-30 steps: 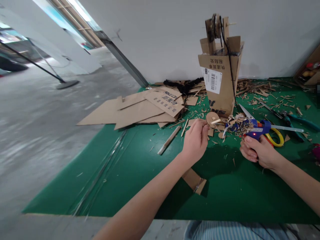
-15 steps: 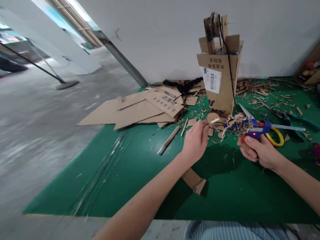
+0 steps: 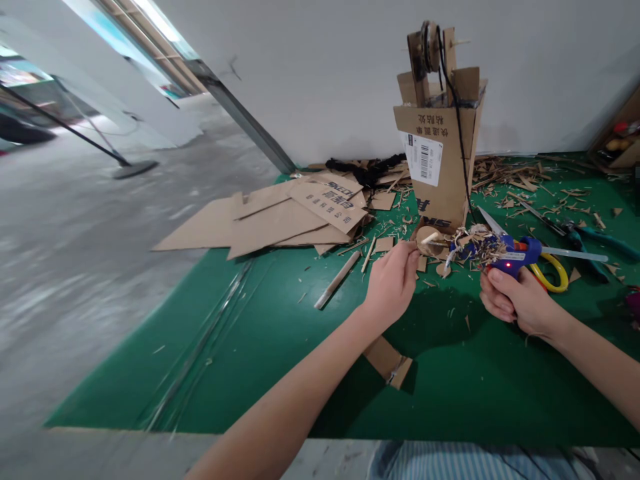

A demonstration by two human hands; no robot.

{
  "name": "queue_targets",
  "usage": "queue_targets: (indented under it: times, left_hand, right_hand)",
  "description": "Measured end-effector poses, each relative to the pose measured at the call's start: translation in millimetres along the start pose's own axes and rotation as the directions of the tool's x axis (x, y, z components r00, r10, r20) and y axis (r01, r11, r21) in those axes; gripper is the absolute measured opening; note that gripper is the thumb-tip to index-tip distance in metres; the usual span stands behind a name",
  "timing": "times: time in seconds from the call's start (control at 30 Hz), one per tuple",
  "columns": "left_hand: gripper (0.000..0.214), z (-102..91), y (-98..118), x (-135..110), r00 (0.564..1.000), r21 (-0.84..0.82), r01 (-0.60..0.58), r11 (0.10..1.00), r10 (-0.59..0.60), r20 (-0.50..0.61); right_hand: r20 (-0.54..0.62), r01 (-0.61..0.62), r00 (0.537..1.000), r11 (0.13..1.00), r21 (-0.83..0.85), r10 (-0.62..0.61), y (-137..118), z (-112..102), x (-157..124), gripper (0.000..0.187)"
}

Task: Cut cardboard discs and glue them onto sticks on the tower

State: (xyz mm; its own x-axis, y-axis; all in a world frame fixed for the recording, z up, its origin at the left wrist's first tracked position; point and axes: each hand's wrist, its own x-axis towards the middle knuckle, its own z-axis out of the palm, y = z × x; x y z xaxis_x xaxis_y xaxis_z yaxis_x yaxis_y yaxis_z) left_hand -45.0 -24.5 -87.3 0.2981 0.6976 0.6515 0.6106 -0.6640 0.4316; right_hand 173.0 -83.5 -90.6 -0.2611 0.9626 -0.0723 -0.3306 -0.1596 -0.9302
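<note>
My right hand (image 3: 515,301) is wrapped round the handle of a blue hot glue gun (image 3: 513,259), its red light lit and a clear glue stick (image 3: 575,254) poking out at the back. Cardboard scraps and glue strands cling to the gun's front. Its nozzle points left at a small round cardboard disc (image 3: 425,248) with a short pale wooden stick (image 3: 431,238) at its face. My left hand (image 3: 393,280) pinches the disc by its left edge; the fingertips are partly hidden. Behind them stands a tall cardboard box (image 3: 445,193) with a wheel and black cord on top.
Flat cardboard sheets (image 3: 280,220) are stacked at the back left. Yellow-handled scissors (image 3: 556,275) lie behind the glue gun, with teal-handled pliers (image 3: 595,243) further right. A flat stick (image 3: 337,280) and a folded cardboard piece (image 3: 387,360) lie on the green table (image 3: 225,373).
The glue gun has shifted slightly, and its nozzle now reaches the pale stick on the disc. My left hand has barely moved.
</note>
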Motion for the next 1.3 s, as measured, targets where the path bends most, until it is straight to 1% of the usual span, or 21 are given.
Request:
queue_targets:
  times: [0.2, 0.4, 0.6, 0.67, 0.77, 0.83, 1.03, 1.2, 1.3]
  left_hand:
    - [0.024, 0.3, -0.3, -0.3, 1.0, -0.001, -0.005, 1.0, 0.005, 0.007]
    - [0.024, 0.8, -0.2, -1.3, 1.0, 0.003, -0.011, 1.0, 0.011, 0.012]
    - [0.024, -0.6, 2.1, -0.5, 1.0, 0.001, -0.025, 1.0, 0.025, 0.013]
    - [0.023, -0.7, 2.1, -0.2, 0.999, 0.001, -0.03, 1.0, 0.03, 0.016]
    - [0.021, -0.1, 1.0, 0.0, 0.999, 0.004, -0.034, 0.999, 0.034, 0.01]
    - [0.019, 0.4, -0.2, 0.1, 1.0, 0.006, -0.026, 1.0, 0.026, 0.003]
    - [0.016, 0.7, -2.2, 0.5, 0.999, 0.005, 0.019, 1.0, -0.019, -0.027]
    - [0.015, -0.1, -2.5, 1.7, 0.997, 0.035, 0.006, 0.999, -0.003, -0.08]
    - [0.014, -0.2, -4.4, 1.8, 0.993, 0.052, 0.033, 0.998, -0.027, -0.116]
  right_hand:
    - [-0.003, 0.03, 1.0, 1.0, -0.005, -0.03, -1.5, 0.9, 0.1, 0.048]
    - [0.0, 0.033, 0.999, 0.999, -0.02, -0.033, -1.8, 0.3, 0.5, 0.053]
    - [-0.01, 0.029, 1.0, 0.999, -0.02, -0.029, 1.3, -3.0, 1.1, 0.053]
    - [-0.013, 0.031, 0.999, 0.999, -0.018, -0.031, 1.5, -3.4, 0.9, 0.052]
    - [-0.025, 0.03, 0.999, 0.999, -0.01, -0.031, 0.4, -2.7, 0.3, 0.043]
    - [-0.038, 0.031, 0.999, 0.999, -0.005, -0.031, -0.7, -1.8, 0.1, 0.04]
    - [-0.079, 0.054, 0.995, 0.998, 0.013, -0.053, -2.0, -1.2, 1.6, 0.04]
    - [-0.109, 0.063, 0.992, 0.998, 0.005, -0.062, -2.2, -2.1, 2.3, 0.041]
    - [-0.114, 0.063, 0.992, 0.998, 0.0, -0.062, -3.1, -2.1, 2.4, 0.041]
